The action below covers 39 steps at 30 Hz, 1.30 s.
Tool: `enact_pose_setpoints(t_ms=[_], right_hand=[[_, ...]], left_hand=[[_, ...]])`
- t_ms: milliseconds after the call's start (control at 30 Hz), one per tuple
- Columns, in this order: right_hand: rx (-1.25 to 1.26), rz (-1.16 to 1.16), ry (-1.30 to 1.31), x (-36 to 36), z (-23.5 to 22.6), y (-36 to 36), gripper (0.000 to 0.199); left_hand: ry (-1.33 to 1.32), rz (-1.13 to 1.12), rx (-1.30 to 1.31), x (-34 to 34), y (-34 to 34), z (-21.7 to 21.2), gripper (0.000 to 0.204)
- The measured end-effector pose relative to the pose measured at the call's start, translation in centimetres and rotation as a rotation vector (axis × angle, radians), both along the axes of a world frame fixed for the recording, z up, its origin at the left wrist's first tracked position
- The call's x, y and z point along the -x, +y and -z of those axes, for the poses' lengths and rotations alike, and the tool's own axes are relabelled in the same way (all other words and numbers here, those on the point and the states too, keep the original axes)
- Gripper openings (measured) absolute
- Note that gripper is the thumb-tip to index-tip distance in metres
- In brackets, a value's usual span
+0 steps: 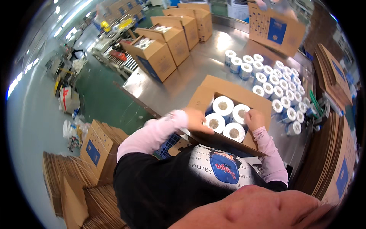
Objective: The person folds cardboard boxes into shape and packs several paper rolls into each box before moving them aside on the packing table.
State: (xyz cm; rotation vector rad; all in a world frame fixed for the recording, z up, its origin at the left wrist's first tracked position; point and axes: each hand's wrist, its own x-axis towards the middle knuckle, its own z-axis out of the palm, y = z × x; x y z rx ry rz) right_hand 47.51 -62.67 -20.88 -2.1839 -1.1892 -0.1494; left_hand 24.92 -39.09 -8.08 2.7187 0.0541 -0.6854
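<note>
An open cardboard box (pixel 213 84) stands on the metal table in front of me, its flaps spread. Several white paper rolls (pixel 223 105) with brown cores stand on end inside it. My left hand (pixel 196 120) is closed over the box's near left edge, its fingers beside the nearest left roll. At the right side, my right hand (pixel 254 119) is curled against the right-hand roll (pixel 241 114), close to the box wall. Its fingertips are partly hidden. Some space shows between the rolls and the box's right wall.
Many loose paper rolls (pixel 278 91) stand at the table's right. Filled boxes (pixel 162 57) line the far left edge. A person's hand (pixel 261 4) is at another box (pixel 276 30) across the metal table (pixel 190 72). Flattened cartons (pixel 324 152) are stacked at right, more (pixel 95 202) at lower left.
</note>
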Motion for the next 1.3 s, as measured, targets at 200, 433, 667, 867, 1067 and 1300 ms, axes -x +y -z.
enact_pose_setpoints(t_ms=[200,433,667,867,1067,1300], right_hand=[[0.427,0.436,-0.004,-11.6,1.4,1.2,0.04],[0.028,0.227,-0.243,-3.8,-2.4,-5.8,0.017],[-0.151,0.335,0.037,3.4,1.8,-9.3,0.025],[-0.555,0.2,0.917,1.3,4.6,-5.1,0.049],[-0.484,-0.148,1.341,8.7,1.8,9.5,0.069],[-0.279,-0.527,0.416,11.4,-17.3,15.1,0.043]], left_hand=[[-0.482,-0.062,-0.123,-5.1,0.6,5.4,0.081],[-0.969,-0.23,-0.151,-4.8,0.5,10.6,0.073],[-0.846,-0.184,-0.044,-6.4,0.8,12.0,0.037],[-0.736,-0.099,0.025,-5.5,-0.5,9.8,0.061],[-0.633,-0.084,-0.003,-3.3,-0.5,9.1,0.07],[-0.692,-0.444,-0.218,3.7,16.5,9.0,0.053]])
